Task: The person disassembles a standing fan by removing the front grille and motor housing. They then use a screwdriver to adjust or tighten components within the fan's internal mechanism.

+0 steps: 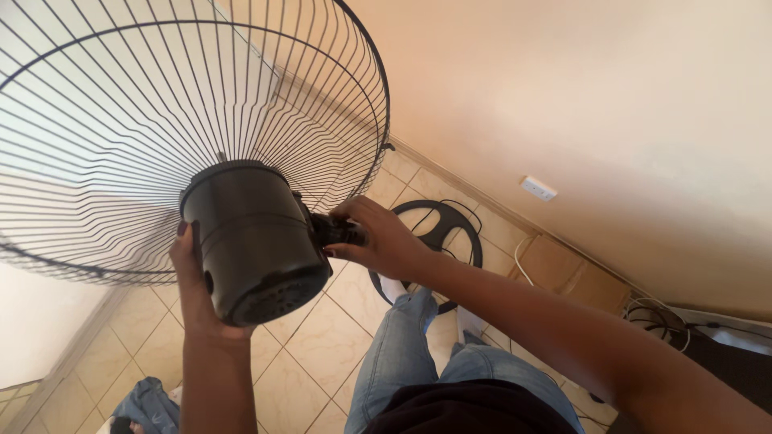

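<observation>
- Tiled floor (322, 337), beige, below.
- Black ring base (450, 221) on the tiles near the far wall.
- Beige wall (603, 96) on the right, with a white socket (538, 188).
- Cardboard box (571, 273) against the wall.
- Coiled cables (659, 317) far right.

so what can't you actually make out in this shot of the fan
- Head view: the part gripped by the right hand beside the motor housing; its fingers cover it.
- Left hand: mostly behind the housing, so its grip is unclear.
- Wire grille: cut off by the top and left edges.
- Fan base on the floor: partly hidden by the right arm and leg.
- Wall socket: too small for detail.
</observation>
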